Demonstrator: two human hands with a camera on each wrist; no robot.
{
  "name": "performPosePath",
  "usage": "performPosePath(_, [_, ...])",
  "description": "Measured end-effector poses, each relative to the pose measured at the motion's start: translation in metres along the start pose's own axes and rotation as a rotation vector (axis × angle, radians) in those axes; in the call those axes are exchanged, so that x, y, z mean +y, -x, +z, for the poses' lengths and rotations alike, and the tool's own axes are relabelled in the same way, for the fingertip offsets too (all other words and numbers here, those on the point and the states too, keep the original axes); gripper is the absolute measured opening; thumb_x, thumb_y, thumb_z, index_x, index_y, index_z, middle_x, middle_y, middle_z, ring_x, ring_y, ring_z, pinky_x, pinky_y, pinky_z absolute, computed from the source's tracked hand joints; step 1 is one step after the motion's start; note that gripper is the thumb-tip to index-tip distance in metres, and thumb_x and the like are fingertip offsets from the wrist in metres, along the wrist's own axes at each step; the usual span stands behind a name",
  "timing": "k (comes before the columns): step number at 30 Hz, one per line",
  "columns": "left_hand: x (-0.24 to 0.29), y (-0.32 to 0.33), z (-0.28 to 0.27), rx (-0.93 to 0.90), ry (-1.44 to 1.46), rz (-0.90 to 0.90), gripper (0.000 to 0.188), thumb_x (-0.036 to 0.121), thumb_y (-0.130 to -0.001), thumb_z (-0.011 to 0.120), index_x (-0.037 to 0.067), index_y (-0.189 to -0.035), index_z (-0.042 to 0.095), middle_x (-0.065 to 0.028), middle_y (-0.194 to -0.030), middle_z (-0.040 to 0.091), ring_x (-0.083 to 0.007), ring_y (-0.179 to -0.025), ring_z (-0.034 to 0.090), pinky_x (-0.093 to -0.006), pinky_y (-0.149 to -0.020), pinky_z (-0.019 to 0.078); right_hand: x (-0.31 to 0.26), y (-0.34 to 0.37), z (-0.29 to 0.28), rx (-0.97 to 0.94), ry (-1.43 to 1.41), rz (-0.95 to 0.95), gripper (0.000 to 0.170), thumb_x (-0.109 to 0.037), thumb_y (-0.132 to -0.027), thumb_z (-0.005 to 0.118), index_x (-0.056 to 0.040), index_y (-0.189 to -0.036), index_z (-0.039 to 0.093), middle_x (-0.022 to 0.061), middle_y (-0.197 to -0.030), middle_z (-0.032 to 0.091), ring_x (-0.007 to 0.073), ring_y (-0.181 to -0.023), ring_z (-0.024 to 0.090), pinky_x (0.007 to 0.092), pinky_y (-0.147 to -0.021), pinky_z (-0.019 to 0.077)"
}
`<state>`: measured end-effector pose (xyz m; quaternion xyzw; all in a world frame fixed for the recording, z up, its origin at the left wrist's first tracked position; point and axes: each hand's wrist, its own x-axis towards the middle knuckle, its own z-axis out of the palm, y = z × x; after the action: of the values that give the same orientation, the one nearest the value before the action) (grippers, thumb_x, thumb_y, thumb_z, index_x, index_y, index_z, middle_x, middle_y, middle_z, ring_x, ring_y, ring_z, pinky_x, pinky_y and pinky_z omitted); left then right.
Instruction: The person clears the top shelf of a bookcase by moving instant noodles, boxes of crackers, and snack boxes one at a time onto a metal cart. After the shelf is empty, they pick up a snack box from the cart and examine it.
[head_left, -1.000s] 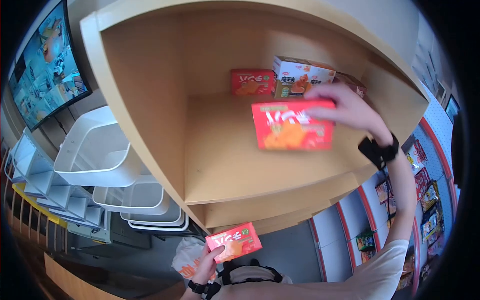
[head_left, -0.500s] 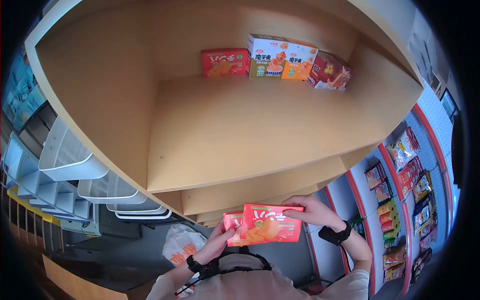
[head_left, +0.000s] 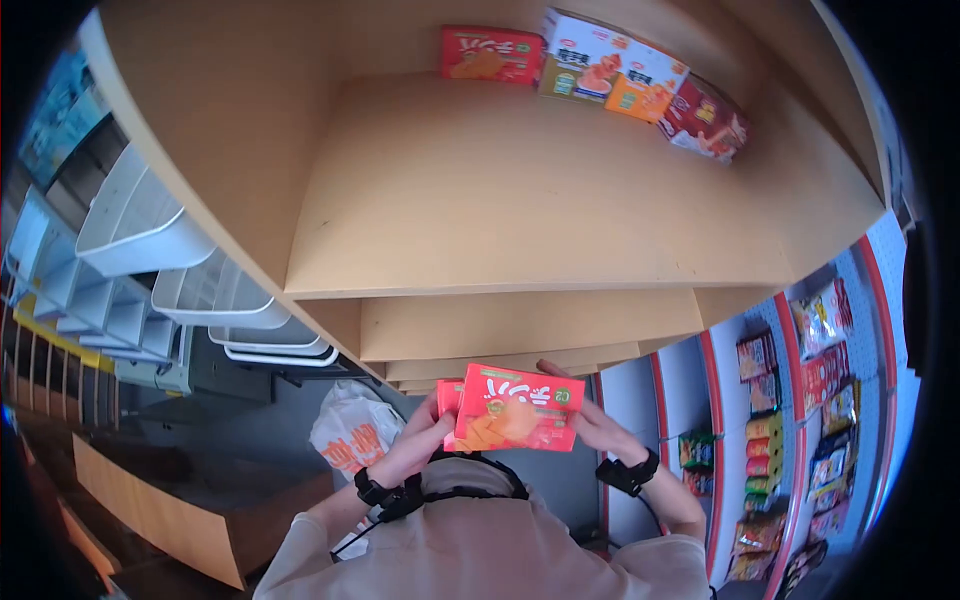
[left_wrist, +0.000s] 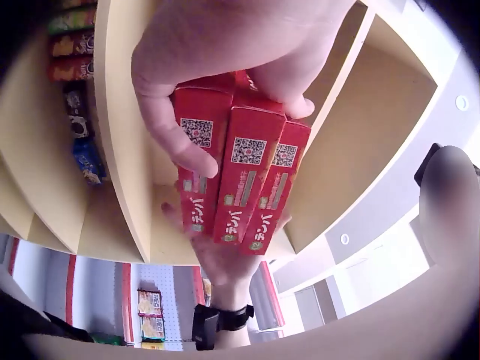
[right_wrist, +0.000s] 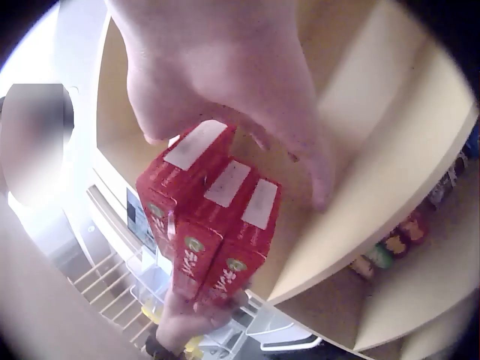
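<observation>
The person's left hand [head_left: 415, 446] grips three flat red cardboard boxes [left_wrist: 245, 176], face to face, near the torso; the right hand [head_left: 606, 432], fingers extended and spread, is at their right end. Far on the pale wooden shelf [head_left: 540, 200], another red box [head_left: 492, 56] stands.

white bins [head_left: 140, 260], orange-lettered plastic bag [head_left: 352, 425]

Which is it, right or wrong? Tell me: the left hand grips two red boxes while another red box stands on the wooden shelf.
Wrong on the count: the left hand grips three red boxes, as the left wrist view shows. Another red box does stand on the wooden shelf.
</observation>
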<state>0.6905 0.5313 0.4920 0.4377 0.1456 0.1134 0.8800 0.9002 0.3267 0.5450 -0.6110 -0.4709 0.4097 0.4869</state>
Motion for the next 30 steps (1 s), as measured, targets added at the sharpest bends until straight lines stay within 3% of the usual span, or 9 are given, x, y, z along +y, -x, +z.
performPosePath(1, [-0.003,0.001,0.0,-0.015,0.012,-0.033,0.046,0.022,-0.097,0.049,0.003,-0.136,0.034,-0.0082,-0.132,0.047,-0.0154,-0.121,0.046,-0.0307,-0.102,0.0376,0.004,0.001,0.002,-0.025,0.004,0.002,0.065,-0.022,-0.095,0.051,-0.005,-0.148,0.017,0.0152,-0.15,0.023,0.024,-0.138,0.026,0.0393,-0.111,0.0257])
performPosePath(3, [-0.005,0.002,0.001,-0.032,-0.012,-0.08,0.05,0.025,-0.099,0.046,0.005,-0.141,0.028,-0.0075,-0.137,0.042,-0.0156,-0.124,0.043,-0.0304,-0.104,0.0358,0.007,-0.002,0.005,-0.002,-0.38,0.203,0.072,-0.02,-0.094,0.052,-0.0044,-0.149,0.01,0.0147,-0.153,0.017,0.0242,-0.14,0.021,0.0382,-0.113,0.0201])
performPosePath(9, [0.008,0.005,0.001,-0.099,0.134,-0.229,0.071,0.03,-0.097,0.05,0.009,-0.149,0.006,-0.01,-0.146,0.028,-0.0197,-0.13,0.038,-0.0333,-0.096,0.0462,0.001,-0.012,0.018,0.097,-0.154,0.179,0.078,-0.018,-0.092,0.057,-0.0031,-0.149,0.006,0.0175,-0.149,0.023,0.0244,-0.138,0.025,0.0358,-0.112,0.023])
performPosePath(12, [0.016,0.0,-0.001,-0.131,0.018,-0.198,0.08,0.028,-0.093,0.058,0.009,-0.149,0.004,-0.0113,-0.146,0.028,-0.0214,-0.131,0.037,-0.0341,-0.091,0.0503,0.001,-0.015,0.024,0.149,-0.098,0.207,0.079,-0.02,-0.09,0.061,-0.0015,-0.147,0.009,0.0188,-0.147,0.026,0.0247,-0.137,0.027,0.0357,-0.111,0.0247])
performPosePath(18, [0.024,-0.005,-0.01,-0.14,0.127,-0.279,0.093,0.02,-0.084,0.069,0.009,-0.149,0.002,-0.0109,-0.148,0.026,-0.0219,-0.133,0.035,-0.0356,-0.098,0.0448,-0.009,-0.023,0.029,0.125,0.017,0.204,0.079,-0.024,-0.089,0.064,0.007,-0.142,0.014,0.0226,-0.144,0.028,0.0259,-0.135,0.03,0.0356,-0.11,0.0267])
performPosePath(22, [0.016,-0.005,-0.028,-0.134,0.115,-0.277,0.091,0.017,-0.084,0.068,0.007,-0.149,0.006,-0.011,-0.147,0.028,-0.0203,-0.133,0.035,-0.0339,-0.101,0.041,-0.016,-0.034,0.034,0.142,0.041,0.198,0.081,-0.026,-0.089,0.064,0.0092,-0.141,0.013,0.0239,-0.143,0.03,0.0273,-0.133,0.033,0.0357,-0.108,0.03])
performPosePath(26, [0.006,0.001,-0.047,-0.097,0.21,-0.285,0.075,0.006,-0.082,0.064,0.005,-0.144,0.023,-0.0103,-0.137,0.045,-0.0208,-0.125,0.045,-0.0365,-0.104,0.0379,-0.036,-0.04,0.036,0.098,0.177,0.223,0.078,-0.029,-0.092,0.06,0.0053,-0.144,0.013,0.0234,-0.144,0.029,0.0268,-0.132,0.036,0.0373,-0.105,0.0374])
performPosePath(28, [-0.001,0.006,-0.062,-0.13,0.34,-0.284,0.067,0.003,-0.08,0.062,0.002,-0.139,0.032,-0.0121,-0.132,0.05,-0.0222,-0.123,0.048,-0.0368,-0.105,0.0378,-0.061,-0.044,0.034,-0.078,0.312,0.218,0.083,-0.041,-0.09,0.06,0.0104,-0.141,0.019,0.0287,-0.141,0.031,0.0319,-0.125,0.044,0.0355,-0.096,0.0446])
performPosePath(30, [0.003,0.017,-0.068,-0.087,0.376,-0.311,0.061,0.002,-0.079,0.061,0.0,-0.135,0.038,-0.0142,-0.131,0.052,-0.0245,-0.123,0.049,-0.0384,-0.105,0.0374,-0.101,-0.049,0.033,-0.101,0.425,0.2,0.08,-0.046,-0.09,0.058,0.0082,-0.139,0.027,0.0268,-0.139,0.036,0.0333,-0.12,0.049,0.0361,-0.093,0.0475])
